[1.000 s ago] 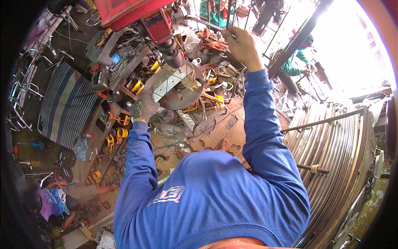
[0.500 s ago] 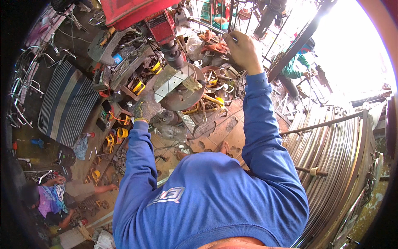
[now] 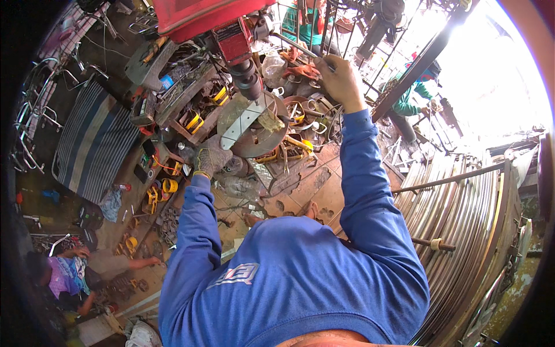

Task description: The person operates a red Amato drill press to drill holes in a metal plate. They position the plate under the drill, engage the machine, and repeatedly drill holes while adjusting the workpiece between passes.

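A red drill press [image 3: 234,43] stands ahead of me, its dark chuck [image 3: 248,84] pointing down over a round metal table [image 3: 254,141]. Under the chuck lies a pale flat metal plate [image 3: 241,124] with a hole near its rounded end. My left hand [image 3: 213,158], in a grey knitted glove, is closed at the plate's near-left end; its fingertips are partly hidden there. Bare, my right hand [image 3: 342,81] is wrapped round the end of the press's feed lever [image 3: 295,44]. A piece of rough, light-coloured material [image 3: 270,120] sits on the table beside the plate.
Long metal bars [image 3: 451,231] fill a rack at my right. A cluttered bench [image 3: 179,95] with tools and yellow parts stands left of the press. A striped panel [image 3: 95,144] lies farther left. One person [image 3: 69,272] sits at lower left; another in green [image 3: 410,95] works at upper right.
The whole view has shifted slightly, with the press now a little farther right and lower. Both hands keep their places, at the plate and on the lever.
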`<state>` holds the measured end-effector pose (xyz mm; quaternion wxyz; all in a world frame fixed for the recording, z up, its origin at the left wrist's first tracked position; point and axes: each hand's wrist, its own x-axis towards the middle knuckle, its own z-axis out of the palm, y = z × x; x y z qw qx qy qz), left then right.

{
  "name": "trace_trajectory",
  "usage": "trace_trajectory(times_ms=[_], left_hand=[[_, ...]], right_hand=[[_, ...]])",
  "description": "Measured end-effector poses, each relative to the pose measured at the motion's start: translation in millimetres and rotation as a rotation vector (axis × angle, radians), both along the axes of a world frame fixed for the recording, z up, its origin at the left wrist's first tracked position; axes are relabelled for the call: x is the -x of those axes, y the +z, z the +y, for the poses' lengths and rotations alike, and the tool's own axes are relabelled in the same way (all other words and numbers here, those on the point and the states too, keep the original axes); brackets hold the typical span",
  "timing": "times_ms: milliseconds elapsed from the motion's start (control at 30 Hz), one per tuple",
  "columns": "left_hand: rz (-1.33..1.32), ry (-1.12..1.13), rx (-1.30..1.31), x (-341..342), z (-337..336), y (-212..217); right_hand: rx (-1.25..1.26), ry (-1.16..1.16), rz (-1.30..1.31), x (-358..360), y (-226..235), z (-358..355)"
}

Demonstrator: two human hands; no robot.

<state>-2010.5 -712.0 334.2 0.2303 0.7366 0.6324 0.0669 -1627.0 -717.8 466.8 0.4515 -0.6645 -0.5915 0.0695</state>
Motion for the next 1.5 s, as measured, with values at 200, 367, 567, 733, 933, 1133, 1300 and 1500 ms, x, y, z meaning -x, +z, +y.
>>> trace_trajectory(times_ms=[200,367,567,733,933,1133,1300,1500], left_hand=[[-0.019,-0.033,0.055,2.1,8.5,11.7],[-0.117,-0.065,0.051,6.1,10.5,24.7],[-0.144,-0.139,-0.011,10.8,13.4,28.9],[-0.121,-0.157,0.127,18.1,30.9,43.8],[-0.181,-0.185,0.188,16.2,33.2,44.7],[-0.127,-0.221,0.24,22.4,44.8,31.3],[-0.164,-0.171,0.114,16.0,37.2,20.7],[0.173,-0.239,-0.147,4.7,23.9,72.2]], right_hand=[[-0.223,-0.153,-0.205,-5.9,81.1,1.9],[-0.03,-0.203,-0.553,-10.2,172.9,30.3],[-0.228,-0.11,-0.811,-3.7,209.2,65.7],[-0.186,-0.127,-0.828,-2.8,214.4,68.8],[-0.194,-0.122,-0.777,1.1,215.5,62.3],[-0.092,-0.111,-0.747,1.7,218.9,57.8],[-0.104,-0.131,-0.781,3.6,218.4,56.6],[-0.17,-0.101,-0.778,2.4,215.4,47.8]])
